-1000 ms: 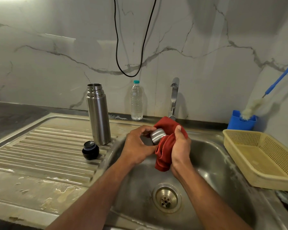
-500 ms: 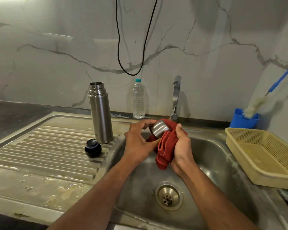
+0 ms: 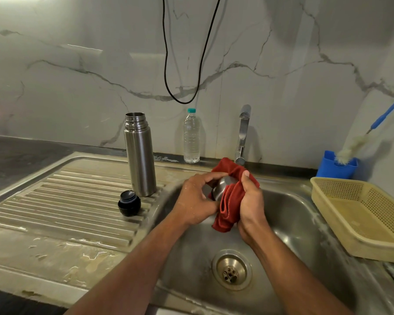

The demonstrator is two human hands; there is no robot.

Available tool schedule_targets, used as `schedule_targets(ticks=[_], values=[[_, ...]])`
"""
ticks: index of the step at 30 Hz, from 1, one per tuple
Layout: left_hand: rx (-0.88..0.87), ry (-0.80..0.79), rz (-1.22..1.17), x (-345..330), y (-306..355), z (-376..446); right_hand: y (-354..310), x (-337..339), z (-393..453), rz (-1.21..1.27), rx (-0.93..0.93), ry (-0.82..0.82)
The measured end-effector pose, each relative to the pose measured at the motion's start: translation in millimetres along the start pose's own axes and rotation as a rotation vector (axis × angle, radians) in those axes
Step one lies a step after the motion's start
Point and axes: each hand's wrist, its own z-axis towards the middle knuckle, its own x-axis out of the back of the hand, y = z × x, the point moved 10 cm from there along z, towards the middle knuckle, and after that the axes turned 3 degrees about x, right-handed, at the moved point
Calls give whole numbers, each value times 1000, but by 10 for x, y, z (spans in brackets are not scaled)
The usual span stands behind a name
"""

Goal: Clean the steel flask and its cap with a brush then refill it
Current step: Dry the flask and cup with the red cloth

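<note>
While we hold both hands over the sink basin [image 3: 293,214], our left hand [image 3: 195,201] curls around 1 steel cap [image 3: 221,188] and our right hand [image 3: 250,201] clutches 1 red cloth [image 3: 229,201] wrapped against it. Left of the basin, on the ribbed drainboard [image 3: 66,201]: 1 steel flask [image 3: 140,155], upright and uncapped; 1 black stopper [image 3: 129,203] just near of it. Far right: 1 brush [image 3: 359,142] leaning in 1 blue holder [image 3: 328,167].

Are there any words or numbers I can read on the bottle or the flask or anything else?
None can be read.
Steel flask: a tiny mark near its base, too small to read.
Water bottle: no label shows.
Blue holder and yellow basket: no writing shows.
</note>
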Motion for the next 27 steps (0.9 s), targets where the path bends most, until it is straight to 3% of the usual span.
schedule_targets(ticks=[4,11,18,27], values=[[23,71,-129,102,-30,-18,84,-12,28,71,-91,-4],[-10,165,-140,137,58,-22,135,-61,-22,199,-210,-30],[-121,215,99,130,142,-54,182,-144,-65,202,-227,-92],[134,329,214,401,-20,-68,179,-198,-164,81,-254,-136]])
